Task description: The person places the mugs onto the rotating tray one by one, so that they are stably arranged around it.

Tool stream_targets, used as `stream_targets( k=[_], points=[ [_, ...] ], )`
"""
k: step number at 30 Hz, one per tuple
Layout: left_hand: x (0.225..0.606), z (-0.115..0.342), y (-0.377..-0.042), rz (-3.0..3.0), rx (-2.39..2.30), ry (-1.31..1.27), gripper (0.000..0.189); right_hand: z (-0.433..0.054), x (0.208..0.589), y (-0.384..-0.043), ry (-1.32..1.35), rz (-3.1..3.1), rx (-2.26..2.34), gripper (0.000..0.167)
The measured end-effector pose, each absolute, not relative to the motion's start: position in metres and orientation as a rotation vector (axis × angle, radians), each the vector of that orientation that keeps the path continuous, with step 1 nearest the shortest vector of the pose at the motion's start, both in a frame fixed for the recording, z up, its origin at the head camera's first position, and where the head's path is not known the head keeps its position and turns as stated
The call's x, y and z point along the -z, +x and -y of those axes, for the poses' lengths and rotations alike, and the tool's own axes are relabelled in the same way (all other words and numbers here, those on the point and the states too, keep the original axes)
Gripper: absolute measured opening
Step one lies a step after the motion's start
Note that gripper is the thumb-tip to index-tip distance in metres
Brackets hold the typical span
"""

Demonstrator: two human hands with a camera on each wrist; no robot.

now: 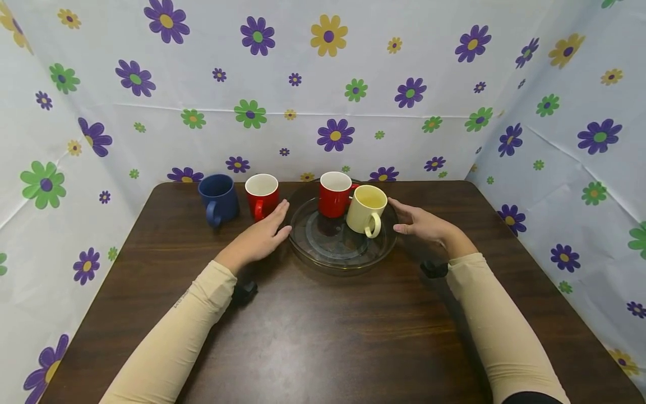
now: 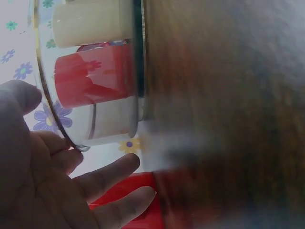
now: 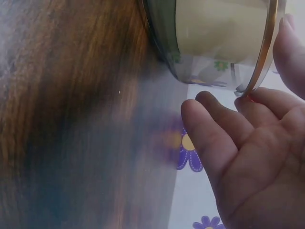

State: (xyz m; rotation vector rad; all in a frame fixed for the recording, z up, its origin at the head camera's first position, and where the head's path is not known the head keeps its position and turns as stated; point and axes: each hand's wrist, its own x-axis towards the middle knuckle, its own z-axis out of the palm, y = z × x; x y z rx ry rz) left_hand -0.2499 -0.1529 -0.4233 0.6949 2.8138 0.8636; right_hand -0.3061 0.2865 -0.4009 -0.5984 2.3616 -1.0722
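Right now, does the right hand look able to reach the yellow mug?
Probably yes. The right hand is at the right side of the glass dish, close to the yellow mug. The dish's wall stands between them, but nothing covers the mug from above, so it could likely reach over.

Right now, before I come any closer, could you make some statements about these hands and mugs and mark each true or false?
1. A glossy red mug and a pale yellow mug stand inside the round, see-through dish. True.
2. Every mug is in the dish. False: a dark blue mug and a second red mug stand outside it, on the dark brown table.
3. The left hand and right hand are on opposite sides of the dish. True.
4. The right hand grips the pale yellow mug. False: it is at the dish's edge and holds no mug.
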Motion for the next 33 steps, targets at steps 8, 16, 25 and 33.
stream_targets(
  k=[8,16,25,33],
  points=[
    [0.405,0.160,-0.243,-3.014,-0.729,0.677,0.056,-0.285,0.401,-0.302,-0.565,-2.353,1.091,0.080],
    [0.388,0.176,-0.232,-3.338,-0.875,0.173,0.028,-0.286,0.405,-0.303,-0.533,-2.316,1.157,0.079],
    [0.384,0.184,-0.242,-2.974,-0.975,-0.089,0.050,-0.288,0.406,-0.302,-0.514,-2.287,1.194,0.079],
    [0.396,0.184,-0.257,-2.603,-1.348,-0.074,0.050,-0.288,0.409,-0.304,-0.521,-2.315,1.178,0.078]
  ],
)
